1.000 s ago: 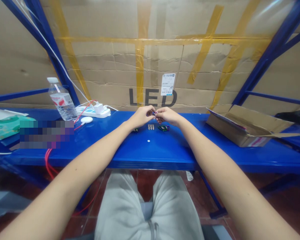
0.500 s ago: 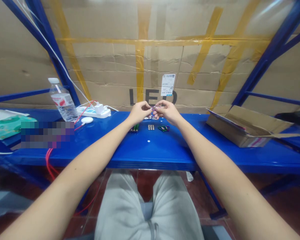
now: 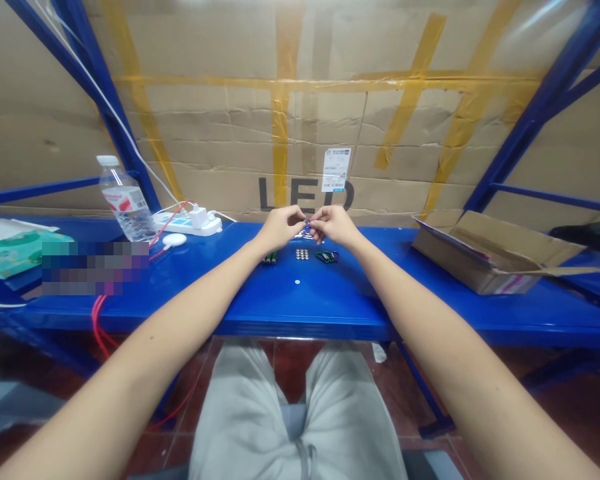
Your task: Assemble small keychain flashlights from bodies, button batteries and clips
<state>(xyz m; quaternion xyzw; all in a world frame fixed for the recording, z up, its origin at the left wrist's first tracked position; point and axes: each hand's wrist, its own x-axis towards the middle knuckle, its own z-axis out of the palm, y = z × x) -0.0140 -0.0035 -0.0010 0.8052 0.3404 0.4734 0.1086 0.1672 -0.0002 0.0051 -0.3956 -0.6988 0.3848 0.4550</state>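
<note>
My left hand (image 3: pixel 279 227) and my right hand (image 3: pixel 334 225) meet just above the far middle of the blue shelf (image 3: pixel 300 300). Both pinch one small coloured ring-like piece (image 3: pixel 307 222) between their fingertips; it is too small to name. Under the hands lie a cluster of small silver beads or button cells (image 3: pixel 302 254), a little pile of coloured rings (image 3: pixel 328 257) to its right, and some dark green pieces (image 3: pixel 269 257) to its left. A single small white disc (image 3: pixel 297 283) lies nearer to me.
A water bottle (image 3: pixel 125 200), a white power strip (image 3: pixel 190 221) with a plug and red cable, and a white puck (image 3: pixel 174 240) stand at the left. An open cardboard box (image 3: pixel 485 250) sits at the right. A taped cardboard wall marked LED (image 3: pixel 305 195) closes the back.
My hands rose off the shelf with the small piece, then sank a little and drew closer together. The items on the shelf have not moved.
</note>
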